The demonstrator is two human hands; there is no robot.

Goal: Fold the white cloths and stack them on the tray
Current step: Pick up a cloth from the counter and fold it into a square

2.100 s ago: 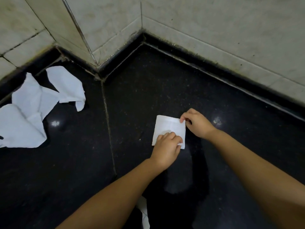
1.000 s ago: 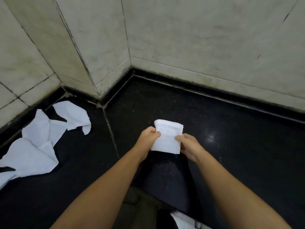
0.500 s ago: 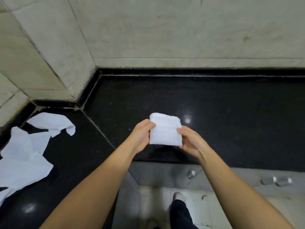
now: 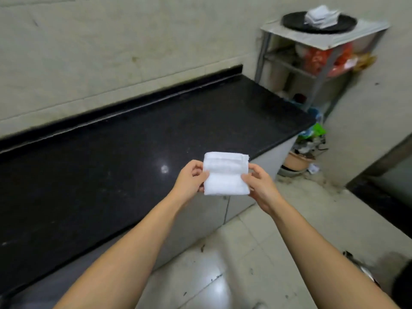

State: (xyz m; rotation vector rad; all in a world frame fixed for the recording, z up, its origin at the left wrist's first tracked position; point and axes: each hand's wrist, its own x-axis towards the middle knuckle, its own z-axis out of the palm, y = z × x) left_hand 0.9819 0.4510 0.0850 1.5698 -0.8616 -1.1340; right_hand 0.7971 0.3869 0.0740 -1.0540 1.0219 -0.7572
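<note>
The black stone surface (image 4: 138,166) is seen running along the pale tiled wall (image 4: 111,52), with no loose cloths on its visible stretch. At far right a metal shelf rack (image 4: 321,61) is noted; on its top sits the round black tray (image 4: 347,24), already carrying a small stack of folded cloths (image 4: 321,17). The tray is well apart from the hands.

The folded white cloth (image 4: 226,173) is held in the air above the surface's front edge, between both hands. The left hand (image 4: 189,179) is closed on its left edge, thumb over the front; the right hand (image 4: 259,184) pinches its right edge. Each grip is thus closed on the cloth.

Handling, judged: light, soft, limp, not fragile. The folds are likely to spring open if only one corner is taken, so opposite edges, or a flat pinch across all layers, are advised.

Compared with half a second ago: the view is swung rightward, so the heap of unfolded cloths at left is lost from sight and the rack and tray are brought in. The two-handed hold on the cloth is unchanged.
</note>
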